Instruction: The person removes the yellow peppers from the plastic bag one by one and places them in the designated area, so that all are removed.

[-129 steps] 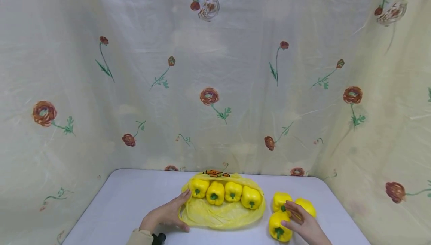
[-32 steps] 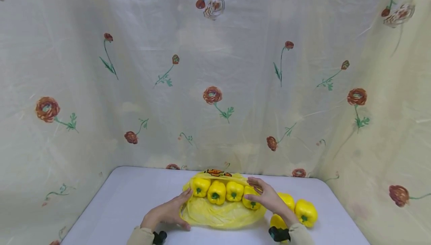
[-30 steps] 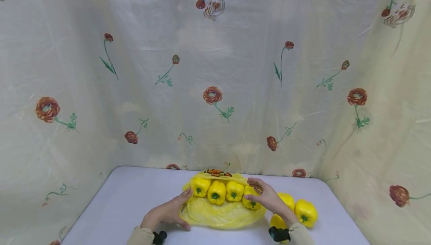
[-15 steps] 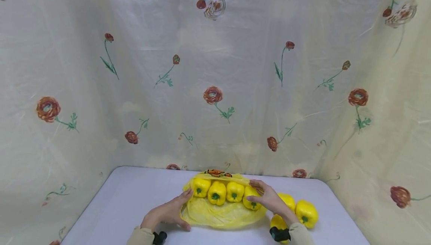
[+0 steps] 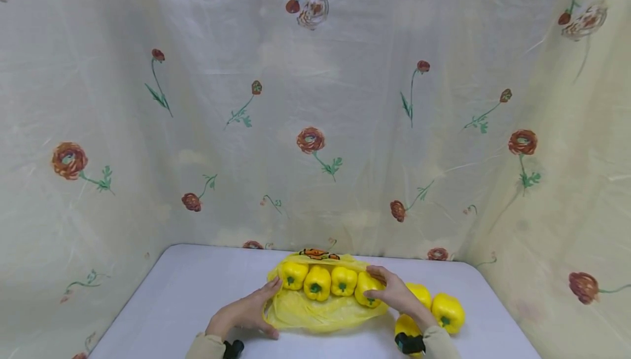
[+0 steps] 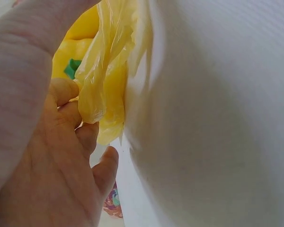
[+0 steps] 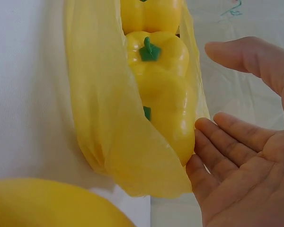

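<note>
A thin yellow plastic bag (image 5: 317, 316) lies on the table with a row of yellow bell peppers (image 5: 317, 283) in its mouth, green stems facing me. At the bag's left edge my left hand (image 5: 245, 311) is spread, thumb near the table; in the left wrist view its fingers touch the loose bag film (image 6: 92, 97). My right hand (image 5: 396, 292) is at the bag's right end, thumb and fingers apart beside the rightmost pepper (image 5: 363, 285). In the right wrist view its fingertips rest against the side of that pepper (image 7: 173, 118) and the film, the thumb standing free.
Three loose yellow peppers lie right of the bag: one farther back (image 5: 419, 293), one at the right (image 5: 448, 313), one partly hidden under my right wrist (image 5: 407, 324). A white table (image 5: 197, 277) carries everything. A floral curtain (image 5: 355, 194) hangs behind and at both sides.
Since the oldest frame, my right hand has moved from the loose peppers to the bag's right end, and the right loose pepper has shifted. Lately it edges slightly right; my left hand stays.
</note>
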{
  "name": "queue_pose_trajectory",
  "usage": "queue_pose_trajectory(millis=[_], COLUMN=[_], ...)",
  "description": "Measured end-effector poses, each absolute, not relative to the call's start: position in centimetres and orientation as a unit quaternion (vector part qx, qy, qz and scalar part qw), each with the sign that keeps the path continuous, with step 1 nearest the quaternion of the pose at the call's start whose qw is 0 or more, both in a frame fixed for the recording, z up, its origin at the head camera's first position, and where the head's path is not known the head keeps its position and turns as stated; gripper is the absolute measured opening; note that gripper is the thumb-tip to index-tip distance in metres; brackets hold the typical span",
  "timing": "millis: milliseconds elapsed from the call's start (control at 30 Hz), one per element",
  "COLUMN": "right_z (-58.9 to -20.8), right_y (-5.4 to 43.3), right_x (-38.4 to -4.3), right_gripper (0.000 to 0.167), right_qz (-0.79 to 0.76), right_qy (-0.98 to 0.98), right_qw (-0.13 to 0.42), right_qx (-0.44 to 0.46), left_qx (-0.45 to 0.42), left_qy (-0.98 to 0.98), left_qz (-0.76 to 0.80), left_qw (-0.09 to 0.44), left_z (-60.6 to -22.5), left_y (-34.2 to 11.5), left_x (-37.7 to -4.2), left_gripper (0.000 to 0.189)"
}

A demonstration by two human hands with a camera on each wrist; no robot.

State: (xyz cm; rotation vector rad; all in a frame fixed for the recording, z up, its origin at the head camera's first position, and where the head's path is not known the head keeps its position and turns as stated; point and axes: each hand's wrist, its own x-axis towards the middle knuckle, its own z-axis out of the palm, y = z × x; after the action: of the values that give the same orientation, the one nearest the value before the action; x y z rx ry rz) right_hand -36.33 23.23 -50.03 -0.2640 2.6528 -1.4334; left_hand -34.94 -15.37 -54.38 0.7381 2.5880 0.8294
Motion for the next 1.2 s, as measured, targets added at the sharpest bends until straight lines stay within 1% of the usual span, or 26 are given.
queue_pose_trajectory(millis=[400, 633, 1200], right_z=[-50.0, -50.3, -49.4], right_y=[23.6, 23.6, 23.6], right_x=[-36.5, -37.0, -38.0], right_gripper=[0.065, 0.066, 0.069], right_qz=[-0.448, -0.431, -0.353], right_qy=[0.887, 0.897, 0.929], right_qw=[0.050, 0.046, 0.072], right_qx=[-0.099, -0.089, -0.089], left_qx=[0.254, 0.261, 0.243], left_qy=[0.905, 0.904, 0.905], left_qz=[0.299, 0.296, 0.303], left_qw=[0.166, 0.165, 0.175], left_z=[-54.4, -54.4, -54.4], left_y=[-15.3, -15.3, -15.1], left_x=[-35.0, -35.0, -35.0], left_gripper=[0.116, 0.116, 0.115])
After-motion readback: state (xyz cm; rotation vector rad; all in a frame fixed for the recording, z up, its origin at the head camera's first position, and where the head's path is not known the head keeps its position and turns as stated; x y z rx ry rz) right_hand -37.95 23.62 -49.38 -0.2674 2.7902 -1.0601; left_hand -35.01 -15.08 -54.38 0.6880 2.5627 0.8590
